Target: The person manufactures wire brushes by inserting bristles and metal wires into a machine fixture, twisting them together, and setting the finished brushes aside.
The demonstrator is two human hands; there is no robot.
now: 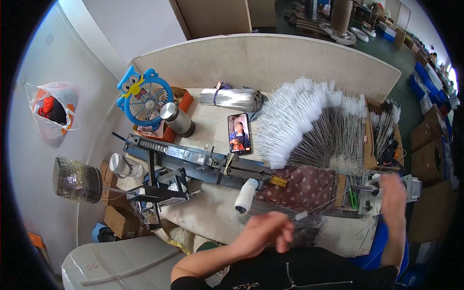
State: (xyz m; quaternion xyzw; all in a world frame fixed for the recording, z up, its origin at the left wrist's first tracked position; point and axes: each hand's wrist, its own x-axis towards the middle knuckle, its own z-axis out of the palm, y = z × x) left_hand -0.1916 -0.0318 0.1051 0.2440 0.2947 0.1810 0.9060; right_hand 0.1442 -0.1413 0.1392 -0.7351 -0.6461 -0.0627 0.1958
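Note:
My left hand (266, 234) hovers over the table's near edge, fingers loosely bent and apart, with nothing visible in it. Just beyond its fingertips is a small white-bristled wire brush (300, 215). Its thin wire slants up to the right toward the metal spindle (363, 188) of a small machine. My right hand (394, 193) is at that machine, beside its motor (413, 188); its fingers are blurred, and I cannot tell what they touch. Between the hands lies a brown dotted cushion (309, 188). Behind it, many finished-looking white wire brushes (295, 121) fan out in a large pile.
A long metal fixture (193, 162) with a spring crosses the table's left side. Near it are a white-wrapped roll (245, 195) and a yellow-handled piece (279, 181). Farther back are a phone (239, 134), a flask (178, 119), a blue fan (150, 104) and a wire bundle (231, 98).

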